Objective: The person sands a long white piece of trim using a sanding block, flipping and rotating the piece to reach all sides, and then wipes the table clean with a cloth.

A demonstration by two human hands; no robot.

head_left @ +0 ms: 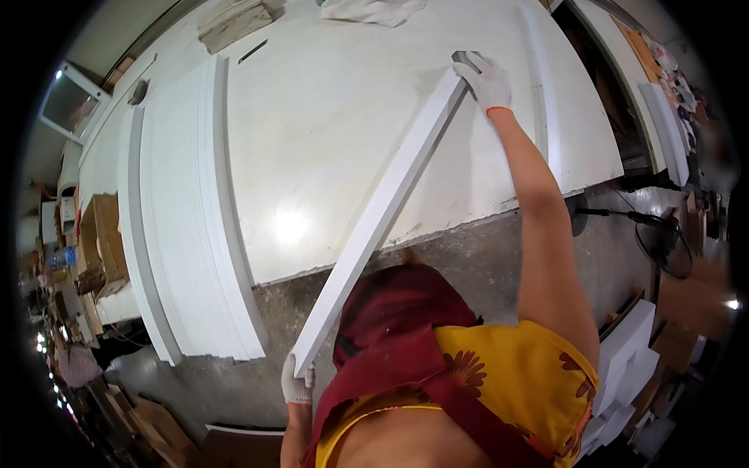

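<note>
A long white square-edged strip lies slantwise across the white table, its near end sticking out past the front edge. My left hand, in a white glove, is closed around that near end, beside my dark red apron. At the far end is my right hand, in a white glove with an orange cuff. Its fingers are bent over a small dark grey block at the strip's tip. What kind of block it is, I cannot make out.
To the left lies a row of white strips side by side, overhanging the table. Another strip lies at the right. A marbled block, a thin dark tool and a white cloth are at the back. A fan stands at right.
</note>
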